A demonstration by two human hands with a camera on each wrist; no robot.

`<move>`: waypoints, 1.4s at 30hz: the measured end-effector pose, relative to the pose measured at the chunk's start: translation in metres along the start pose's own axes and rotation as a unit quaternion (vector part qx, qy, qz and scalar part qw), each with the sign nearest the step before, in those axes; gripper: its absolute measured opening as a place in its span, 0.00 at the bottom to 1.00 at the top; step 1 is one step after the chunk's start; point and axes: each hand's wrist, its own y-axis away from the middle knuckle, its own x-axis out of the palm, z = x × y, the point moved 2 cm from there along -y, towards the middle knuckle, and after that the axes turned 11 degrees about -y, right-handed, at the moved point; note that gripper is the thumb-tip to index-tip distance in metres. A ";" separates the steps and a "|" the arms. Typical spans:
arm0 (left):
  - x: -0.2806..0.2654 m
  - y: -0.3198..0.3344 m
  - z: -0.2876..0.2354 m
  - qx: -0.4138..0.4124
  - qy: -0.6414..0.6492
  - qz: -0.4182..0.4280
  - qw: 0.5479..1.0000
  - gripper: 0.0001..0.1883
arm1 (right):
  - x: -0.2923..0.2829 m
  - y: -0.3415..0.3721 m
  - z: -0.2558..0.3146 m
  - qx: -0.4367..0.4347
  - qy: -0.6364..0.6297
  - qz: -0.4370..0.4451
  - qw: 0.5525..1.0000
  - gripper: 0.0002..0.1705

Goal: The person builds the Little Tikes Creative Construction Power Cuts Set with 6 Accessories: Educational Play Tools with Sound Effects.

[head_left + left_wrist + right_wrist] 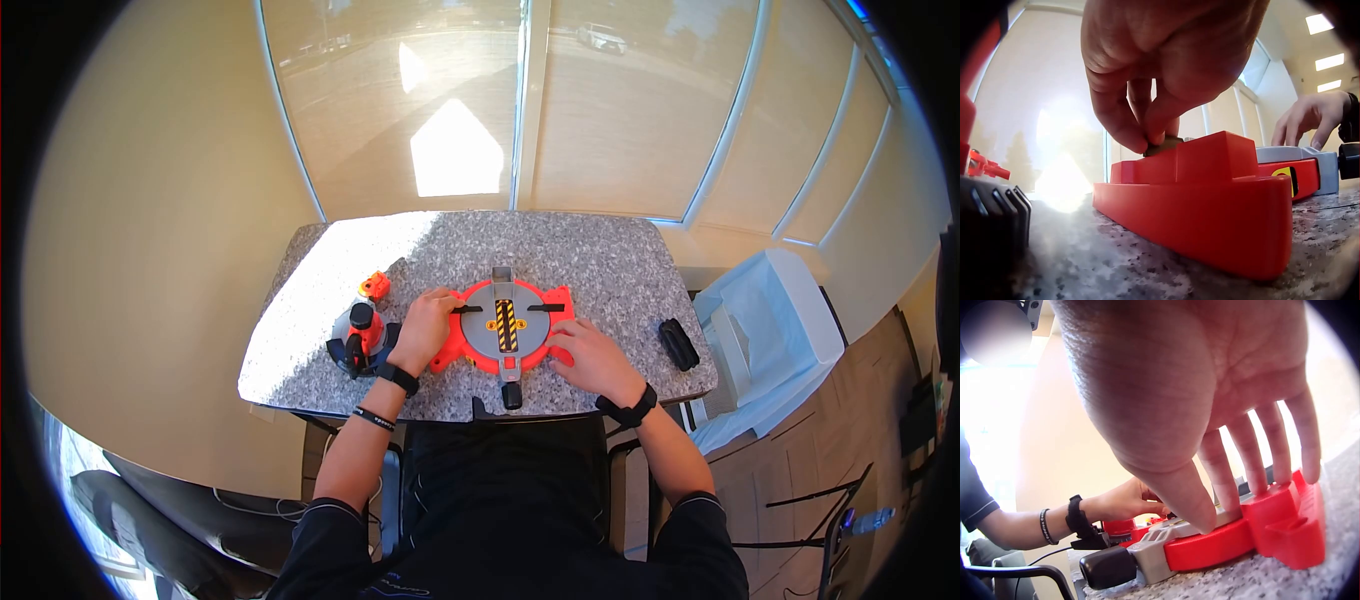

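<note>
A red toy miter saw base (478, 355) with a round grey turntable (480, 335) lies on the table, its black handle (512, 396) toward the person. Yellow-and-black stripes run down the turntable's middle. At the left edge, my left hand (425, 328) pinches a small black bar (1165, 146) between thumb and fingers, right at the top of the red base. Over on the right, my right hand (1254, 375) rests on the base with fingers extended, thumb at the turntable's rim. Another black bar (540, 308) lies across the turntable's right side.
Left of the base stands a red and black toy saw head (364, 330) with a grey guard. Behind it is a small orange-red toy part (375, 286). A black case (678, 345) lies near the table's right edge, beside a lined bin (770, 330).
</note>
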 end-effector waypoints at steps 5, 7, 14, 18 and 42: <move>-0.002 0.000 -0.003 -0.004 0.004 0.009 1.000 0.12 | 0.001 0.001 -0.001 -0.001 0.004 -0.001 1.000 0.16; -0.004 0.003 -0.008 -0.018 -0.018 0.035 0.999 0.13 | 0.001 0.000 -0.001 -0.001 0.007 -0.001 1.000 0.16; -0.004 0.018 -0.017 -0.015 0.003 0.039 0.999 0.20 | 0.002 -0.001 -0.001 0.010 0.004 0.004 1.000 0.15; -0.008 0.027 -0.025 0.007 -0.021 0.030 0.999 0.27 | 0.001 -0.001 -0.001 0.007 0.004 0.004 1.000 0.15; -0.165 0.045 -0.023 -0.087 -0.065 -0.151 0.983 0.13 | 0.001 -0.003 0.001 0.020 0.004 0.015 1.000 0.16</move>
